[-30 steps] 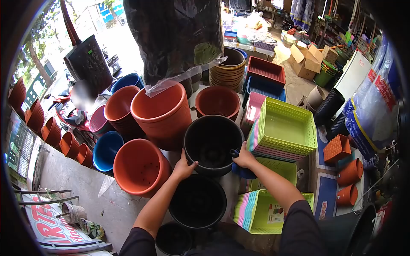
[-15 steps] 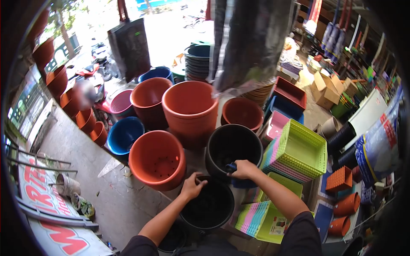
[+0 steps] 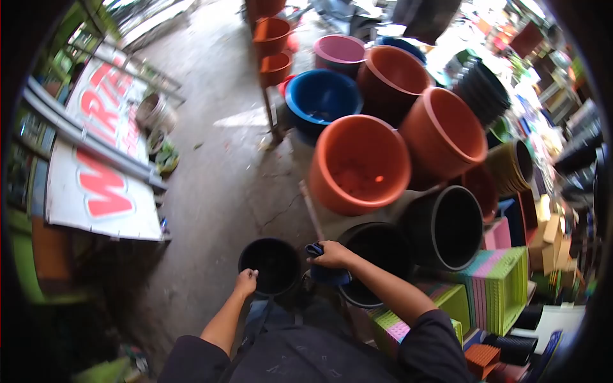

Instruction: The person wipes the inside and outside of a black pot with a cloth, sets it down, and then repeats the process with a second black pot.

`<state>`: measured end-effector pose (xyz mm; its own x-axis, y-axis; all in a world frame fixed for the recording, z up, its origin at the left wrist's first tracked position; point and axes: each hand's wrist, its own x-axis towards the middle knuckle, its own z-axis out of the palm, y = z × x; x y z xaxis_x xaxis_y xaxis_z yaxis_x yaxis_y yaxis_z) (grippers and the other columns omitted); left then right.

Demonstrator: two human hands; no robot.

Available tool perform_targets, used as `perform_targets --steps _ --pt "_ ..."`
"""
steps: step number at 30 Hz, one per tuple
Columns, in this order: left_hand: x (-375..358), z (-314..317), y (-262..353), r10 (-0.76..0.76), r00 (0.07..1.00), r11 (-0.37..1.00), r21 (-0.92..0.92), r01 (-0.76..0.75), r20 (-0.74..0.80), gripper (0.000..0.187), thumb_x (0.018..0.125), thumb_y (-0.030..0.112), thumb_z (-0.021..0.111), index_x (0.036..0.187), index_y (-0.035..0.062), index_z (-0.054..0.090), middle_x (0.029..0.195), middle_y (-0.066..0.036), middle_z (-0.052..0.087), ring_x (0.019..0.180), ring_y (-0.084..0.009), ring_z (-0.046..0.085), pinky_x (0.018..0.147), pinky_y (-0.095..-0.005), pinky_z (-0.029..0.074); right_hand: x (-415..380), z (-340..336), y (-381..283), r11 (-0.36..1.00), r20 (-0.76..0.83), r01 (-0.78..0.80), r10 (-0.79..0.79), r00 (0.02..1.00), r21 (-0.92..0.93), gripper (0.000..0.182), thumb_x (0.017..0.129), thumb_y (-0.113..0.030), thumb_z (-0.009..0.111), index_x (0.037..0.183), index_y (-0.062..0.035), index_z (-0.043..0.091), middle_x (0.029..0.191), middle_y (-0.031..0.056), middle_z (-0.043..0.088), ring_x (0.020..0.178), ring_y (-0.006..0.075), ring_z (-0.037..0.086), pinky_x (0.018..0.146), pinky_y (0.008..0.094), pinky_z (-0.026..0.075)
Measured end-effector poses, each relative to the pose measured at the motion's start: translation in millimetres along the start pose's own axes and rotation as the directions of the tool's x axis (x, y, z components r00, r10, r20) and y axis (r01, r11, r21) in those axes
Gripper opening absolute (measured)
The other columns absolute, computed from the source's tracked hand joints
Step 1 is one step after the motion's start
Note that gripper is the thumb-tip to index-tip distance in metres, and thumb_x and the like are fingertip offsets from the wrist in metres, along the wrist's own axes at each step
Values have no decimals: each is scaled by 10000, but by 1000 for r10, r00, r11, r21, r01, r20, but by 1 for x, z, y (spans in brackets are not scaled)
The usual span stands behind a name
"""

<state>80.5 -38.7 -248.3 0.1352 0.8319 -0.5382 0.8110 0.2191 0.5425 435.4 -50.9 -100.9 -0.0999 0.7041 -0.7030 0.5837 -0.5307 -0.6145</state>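
Low in the middle, my left hand (image 3: 247, 281) is closed at the near-left rim of a small black pot (image 3: 269, 267), held beside the display over the floor. My right hand (image 3: 332, 255) is closed around a dark blue, cloth-like bundle (image 3: 313, 249). More dark blue material (image 3: 330, 276) shows just below that hand. Behind my right wrist stands a black pot (image 3: 377, 255) with a wide mouth. A larger black pot (image 3: 456, 226) sits tilted to its right, and an orange pot (image 3: 361, 163) with holes in its bottom is beyond.
A blue basin (image 3: 323, 99), a pink pot (image 3: 338, 52) and further orange pots (image 3: 445, 131) crowd the far side. Stacked green and pastel baskets (image 3: 495, 287) stand at right. A lettered banner (image 3: 105, 147) and grey concrete floor (image 3: 217, 166) lie to the left.
My view has swung left, so the pots now sit farther right. My left hand has moved from the wide black pot to the smaller one. My right hand still grips the blue bundle.
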Motion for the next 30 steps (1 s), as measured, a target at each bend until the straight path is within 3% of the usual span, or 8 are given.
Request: perform_targets --steps 2,4,12,15,17,19,22,30 --pt "0 -2 -44 -89 995 996 -2 89 -32 285 913 314 609 901 35 668 884 -198 682 859 -329 665 771 -417 502 26 40 -8 999 -9 14 -14 1000 -47 570 748 -436 749 1148 -41 649 1121 210 661 1070 337 628 917 399 481" --pt "-6 0 -76 -121 987 975 -199 98 -105 225 897 231 630 1025 46 649 918 -161 678 884 -309 651 804 -403 501 46 82 -7 992 -50 -121 119 992 -29 565 768 -396 732 1185 -34 615 1157 207 644 1097 346 613 942 394 474" --pt "25 13 -148 -194 981 968 -166 187 -27 385 847 110 671 1205 56 541 1004 -130 605 927 -270 604 862 -380 485 119 212 58 948 -157 -319 311 937 -26 580 769 -305 712 1252 -18 566 1216 238 609 1166 370 569 973 421 463" --pt "47 21 -169 -190 981 974 -115 194 40 448 854 121 677 1261 63 495 1068 -140 594 920 -256 610 859 -372 494 152 249 93 873 -117 -449 474 873 189 655 771 -296 711 1323 -11 500 1305 248 551 1231 375 523 1016 422 431" --pt "68 24 -168 -203 976 973 -95 210 78 491 859 123 680 1296 65 466 1105 -147 587 905 -245 615 849 -363 503 181 275 118 705 -292 -508 686 667 495 549 769 -217 711 1228 34 544 1226 237 595 1168 366 571 997 415 441" --pt "77 32 -172 -234 964 936 -241 258 126 500 834 118 709 1269 54 470 1063 -140 571 906 -243 615 815 -354 506 196 289 127 671 -297 -527 722 625 522 559 773 -214 710 1239 38 531 1219 238 597 1166 371 570 1002 417 436" --pt "84 42 -180 -158 986 963 -213 165 50 526 810 71 728 1263 44 463 1044 -133 567 854 -229 620 779 -338 511 211 299 133 669 -326 -541 732 598 510 582 778 -203 708 1264 41 502 1215 239 598 1160 380 570 1006 422 431" --pt "89 34 -190 -163 984 957 -229 176 76 510 792 49 743 1224 46 471 980 -120 577 733 -219 618 749 -342 512 218 322 163 712 -410 -544 701 583 445 590 779 -207 701 1278 31 497 1231 237 591 1172 375 565 1008 428 434"
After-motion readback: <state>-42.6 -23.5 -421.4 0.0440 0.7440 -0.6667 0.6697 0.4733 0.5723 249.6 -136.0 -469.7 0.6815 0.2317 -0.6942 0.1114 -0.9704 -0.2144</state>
